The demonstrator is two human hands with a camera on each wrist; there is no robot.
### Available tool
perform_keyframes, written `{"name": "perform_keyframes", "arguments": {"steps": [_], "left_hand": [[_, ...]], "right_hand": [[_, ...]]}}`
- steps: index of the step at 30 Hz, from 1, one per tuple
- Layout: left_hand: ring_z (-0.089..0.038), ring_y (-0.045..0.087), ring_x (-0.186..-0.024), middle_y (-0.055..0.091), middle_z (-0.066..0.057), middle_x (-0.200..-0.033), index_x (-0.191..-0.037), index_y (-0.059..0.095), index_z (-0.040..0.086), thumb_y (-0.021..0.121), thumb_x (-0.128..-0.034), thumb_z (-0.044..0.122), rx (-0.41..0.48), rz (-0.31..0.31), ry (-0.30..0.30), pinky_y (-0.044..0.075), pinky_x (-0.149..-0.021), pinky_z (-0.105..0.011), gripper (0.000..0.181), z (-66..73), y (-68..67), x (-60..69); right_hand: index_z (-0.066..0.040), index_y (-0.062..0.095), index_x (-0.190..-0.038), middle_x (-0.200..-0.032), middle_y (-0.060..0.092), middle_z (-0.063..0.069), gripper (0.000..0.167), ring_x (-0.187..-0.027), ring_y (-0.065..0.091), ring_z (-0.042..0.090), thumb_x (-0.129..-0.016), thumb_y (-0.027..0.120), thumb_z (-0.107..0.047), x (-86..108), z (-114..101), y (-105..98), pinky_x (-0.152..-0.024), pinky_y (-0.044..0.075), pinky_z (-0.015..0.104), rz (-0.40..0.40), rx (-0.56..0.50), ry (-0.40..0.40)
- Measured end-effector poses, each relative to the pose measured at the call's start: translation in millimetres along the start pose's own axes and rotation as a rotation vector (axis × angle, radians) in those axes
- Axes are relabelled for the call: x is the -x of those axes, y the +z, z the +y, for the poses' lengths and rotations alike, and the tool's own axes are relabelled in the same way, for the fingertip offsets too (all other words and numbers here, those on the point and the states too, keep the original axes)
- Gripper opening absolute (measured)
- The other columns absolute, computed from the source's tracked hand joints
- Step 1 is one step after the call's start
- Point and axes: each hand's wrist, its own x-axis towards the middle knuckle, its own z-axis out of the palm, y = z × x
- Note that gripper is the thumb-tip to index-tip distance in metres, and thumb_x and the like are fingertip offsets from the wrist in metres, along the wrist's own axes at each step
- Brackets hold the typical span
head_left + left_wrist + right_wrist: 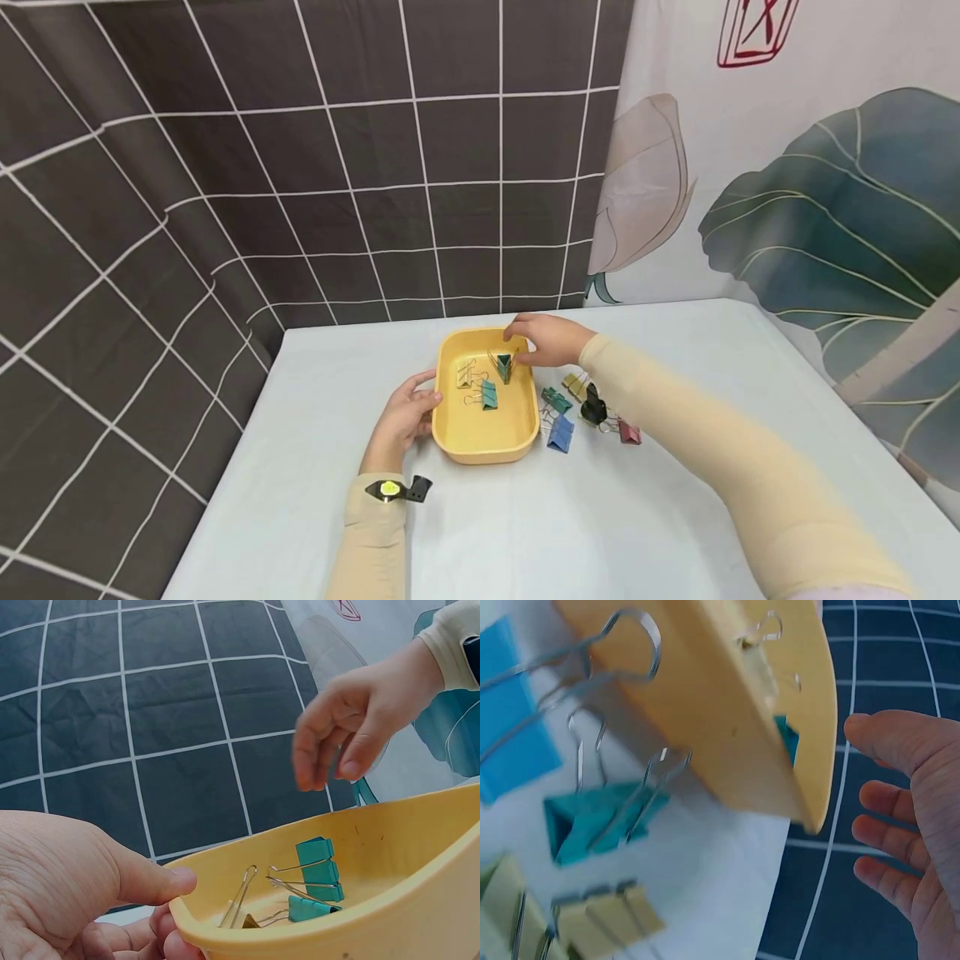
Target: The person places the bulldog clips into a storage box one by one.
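A yellow plastic tray (480, 435) sits on the white table. My left hand (405, 414) grips its left rim, the thumb (154, 879) lying on the edge and the other fingers outside. Inside are a yellow binder clip (465, 377), a teal binder clip (489, 395) and a darker green one (504, 367) nearer the back right. Over the tray's back right corner hovers my right hand (553, 339), its fingers loosely bent and apart, holding nothing; in the left wrist view it is well above the clips.
Right of the tray lie loose binder clips: green (557, 400), blue (559, 434), yellow (575, 386), black (593, 408) and red (629, 432). My right forearm reaches over the table beside them. A dark gridded cloth (360, 150) hangs behind the table.
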Motion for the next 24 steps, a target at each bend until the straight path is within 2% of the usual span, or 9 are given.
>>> {"name": "perform_keyframes", "arguments": {"steps": [6, 11, 16, 24], "left_hand": [[-0.019, 0.067, -0.074, 0.067, -0.018, -0.117, -0.147, 0.05, 0.019, 0.062, -0.0997, 0.009, -0.006, -0.004, -0.005, 0.055, -0.056, -0.027, 0.05, 1.1, -0.2, 0.8], [-0.018, 0.067, -0.073, 0.067, -0.018, -0.117, -0.148, 0.049, 0.019, 0.062, -0.1002, 0.009, -0.012, -0.003, -0.008, 0.055, -0.056, -0.026, 0.05, 1.6, 0.4, 2.1], [-0.019, 0.067, -0.074, 0.067, -0.018, -0.117, -0.147, 0.05, 0.019, 0.062, -0.1002, 0.01, -0.017, 0.003, -0.01, 0.054, -0.057, -0.027, 0.05, 2.0, 1.2, 2.7], [-0.02, 0.068, -0.078, 0.067, -0.017, -0.118, -0.147, 0.05, 0.02, 0.063, -0.0994, 0.01, -0.012, 0.01, -0.013, 0.056, -0.059, -0.029, 0.051, 1.4, 0.7, 1.3]], "right_hand": [[-0.01, 0.064, -0.13, -0.134, 0.06, 0.011, 0.044, -0.123, 0.059, 0.028, -0.091, 0.075, -0.027, 16.4, 18.2, -1.5, -0.105, 0.048, 0.044, -0.018, 0.001, 0.081], [-0.011, 0.061, -0.135, -0.138, 0.056, 0.014, 0.051, -0.125, 0.057, 0.031, -0.088, 0.077, -0.026, 28.1, 28.8, -0.5, -0.107, 0.047, 0.049, -0.114, -0.035, 0.166], [-0.013, 0.059, -0.138, -0.141, 0.053, 0.013, 0.058, -0.129, 0.053, 0.034, -0.085, 0.08, -0.02, 40.0, 39.6, 4.2, -0.107, 0.045, 0.053, -0.21, -0.085, 0.218], [-0.014, 0.059, -0.139, -0.143, 0.052, 0.014, 0.064, -0.131, 0.051, 0.036, -0.081, 0.083, -0.015, 50.5, 48.3, 18.3, -0.109, 0.043, 0.055, -0.279, -0.138, 0.28]]}}
